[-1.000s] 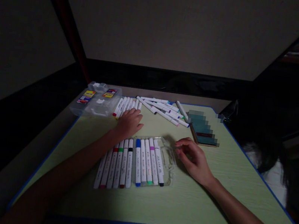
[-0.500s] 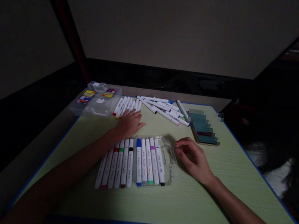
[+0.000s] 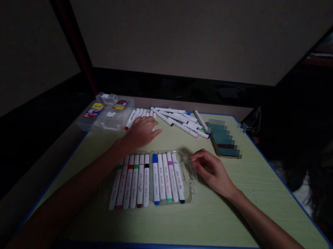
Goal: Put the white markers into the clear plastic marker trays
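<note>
My left hand (image 3: 142,132) lies over a row of white markers (image 3: 132,118) at the back left. Its thumb is stretched out to the right, and the fingertips are partly hidden among the pens. In front of me a clear plastic tray (image 3: 191,193) holds white markers side by side in two groups, with coloured bands and ends. My right hand (image 3: 212,173) is at the tray's upper right corner, fingers curled and thumb close to them, seemingly pinching the rim. My left forearm partly covers the left group of markers.
A clear plastic case (image 3: 108,119) with colourful labels stands at the back left. Loose markers (image 3: 182,120) lie criss-cross at the back. To their right is a phone (image 3: 223,142), its screen blurred out. The pale green table (image 3: 216,229) has a blue edge.
My left hand has moved slightly forward over the row of markers, and its fingers have bent down. My right hand stays at the tray's corner. The view has tilted a little.
</note>
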A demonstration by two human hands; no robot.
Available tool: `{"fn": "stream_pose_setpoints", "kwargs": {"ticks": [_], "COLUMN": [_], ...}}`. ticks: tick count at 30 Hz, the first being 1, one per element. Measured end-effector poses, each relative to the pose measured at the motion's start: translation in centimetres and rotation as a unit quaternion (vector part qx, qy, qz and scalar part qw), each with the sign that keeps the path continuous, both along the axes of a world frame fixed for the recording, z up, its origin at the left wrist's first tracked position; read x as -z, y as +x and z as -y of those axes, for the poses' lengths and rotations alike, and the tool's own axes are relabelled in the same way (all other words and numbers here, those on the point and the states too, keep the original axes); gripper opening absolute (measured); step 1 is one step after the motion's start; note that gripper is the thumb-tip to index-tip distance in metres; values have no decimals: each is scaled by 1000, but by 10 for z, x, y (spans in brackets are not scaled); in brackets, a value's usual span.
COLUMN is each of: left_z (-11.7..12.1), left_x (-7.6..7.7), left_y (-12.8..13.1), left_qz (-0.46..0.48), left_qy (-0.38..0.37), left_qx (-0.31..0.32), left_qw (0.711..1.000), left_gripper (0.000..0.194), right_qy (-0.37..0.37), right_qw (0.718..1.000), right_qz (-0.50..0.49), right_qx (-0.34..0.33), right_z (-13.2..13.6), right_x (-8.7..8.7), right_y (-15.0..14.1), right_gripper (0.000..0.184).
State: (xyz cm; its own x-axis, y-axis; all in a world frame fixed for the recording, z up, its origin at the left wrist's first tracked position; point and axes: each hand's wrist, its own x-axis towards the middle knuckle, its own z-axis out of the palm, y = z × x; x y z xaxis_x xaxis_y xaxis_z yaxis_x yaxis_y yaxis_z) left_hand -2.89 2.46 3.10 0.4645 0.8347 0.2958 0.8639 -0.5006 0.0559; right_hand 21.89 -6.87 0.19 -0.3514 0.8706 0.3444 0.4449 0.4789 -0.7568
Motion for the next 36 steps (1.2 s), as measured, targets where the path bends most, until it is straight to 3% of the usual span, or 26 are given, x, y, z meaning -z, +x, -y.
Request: {"fn": "stream_pose_setpoints", "kwargs": {"ticks": [4, 8, 11, 20, 27, 36], "left_z": [-1, -1, 1, 0, -4, -5], "left_x": [-11, -19, -25, -37, -38, -40], "left_y": [-4, -8, -8, -15, -23, -25], "left_qz": [16, 29, 27, 8, 0, -4], "left_qy": [-10, -20, -26, -35, -39, -46], "left_qx": [-6, -18, -25, -56, -67, -73], "left_qw": [1000, 999, 999, 998, 997, 996], "left_gripper": [30, 31, 31, 33, 35, 36], "right_qy": [26, 73, 85, 59, 36, 55], "right_qw": [996, 981, 945, 914, 898, 896], "right_qz": [80, 177, 305, 373, 401, 407], "right_qx": [-33, 30, 79, 150, 178, 168], "right_z": [-20, -58, -85, -134, -150, -141], "right_x": [-16, -25, -24, -11, 0, 4], "right_y": [-4, -11, -22, -59, -71, -87], "right_gripper": [9, 12, 14, 22, 32, 34]}}
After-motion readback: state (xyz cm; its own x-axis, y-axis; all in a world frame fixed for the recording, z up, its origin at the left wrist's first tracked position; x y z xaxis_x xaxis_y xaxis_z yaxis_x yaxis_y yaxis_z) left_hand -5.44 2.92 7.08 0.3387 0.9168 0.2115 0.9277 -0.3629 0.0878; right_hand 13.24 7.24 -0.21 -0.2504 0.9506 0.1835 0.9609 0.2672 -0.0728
